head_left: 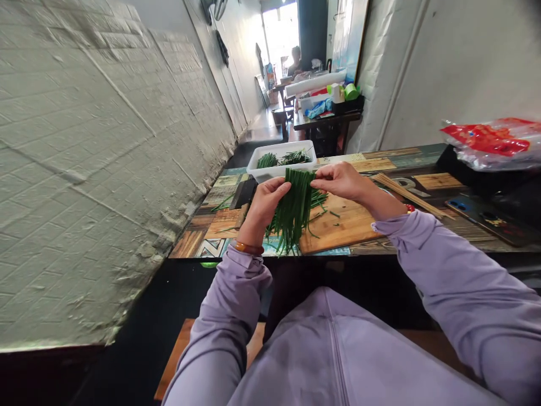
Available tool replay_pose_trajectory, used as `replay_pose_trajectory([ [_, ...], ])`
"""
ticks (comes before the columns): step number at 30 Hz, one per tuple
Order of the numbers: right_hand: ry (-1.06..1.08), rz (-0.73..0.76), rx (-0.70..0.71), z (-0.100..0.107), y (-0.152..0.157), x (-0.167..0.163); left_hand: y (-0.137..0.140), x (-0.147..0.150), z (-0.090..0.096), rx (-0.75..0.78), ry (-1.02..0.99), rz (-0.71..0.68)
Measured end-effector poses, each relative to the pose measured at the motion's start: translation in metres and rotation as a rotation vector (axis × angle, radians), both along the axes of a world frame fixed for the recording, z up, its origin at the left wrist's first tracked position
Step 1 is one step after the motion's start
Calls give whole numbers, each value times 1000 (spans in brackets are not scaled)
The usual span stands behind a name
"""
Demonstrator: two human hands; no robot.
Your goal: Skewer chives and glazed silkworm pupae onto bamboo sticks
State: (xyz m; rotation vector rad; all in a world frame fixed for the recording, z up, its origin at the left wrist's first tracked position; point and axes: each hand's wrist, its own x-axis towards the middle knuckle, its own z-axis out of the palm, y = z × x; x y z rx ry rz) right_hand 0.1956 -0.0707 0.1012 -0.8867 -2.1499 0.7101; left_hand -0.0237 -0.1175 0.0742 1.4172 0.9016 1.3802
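A flat row of green garlic chives (pixel 299 197) hangs side by side between my two hands, over the near part of the table. My left hand (pixel 267 198) pinches its upper left edge with thumb and fingers. At the upper right edge, my right hand (pixel 338 179) closes on the same row. Whether a skewer runs through the chives cannot be made out. Under and behind them lies a wooden cutting board (pixel 350 223) with loose chive bits on it. Beyond my hands, a white plastic tub (pixel 282 148) holds more chive bundles.
Bamboo skewers (pixel 412 194) lie right of the board, near a phone (pixel 490 221). A red and clear plastic package (pixel 499 144) sits at the far right. A knife-like dark blade (pixel 244 193) is left of my left hand. A brick wall (pixel 105 169) borders the left side.
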Motion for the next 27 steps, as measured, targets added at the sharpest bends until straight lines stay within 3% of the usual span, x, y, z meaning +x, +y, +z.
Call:
replay_pose_trajectory([
  [4,76,85,-227,-4,3,6,-2,-1,3,-23,40,-207],
  [9,68,93,-262,0,2,8,2,2,-4,-131,40,-341],
  [16,5,-16,-251,-1,0,7,5,8,-20,-255,-47,-299],
  [27,135,6,-375,-25,12,8,1,15,-48,-429,-53,-284],
])
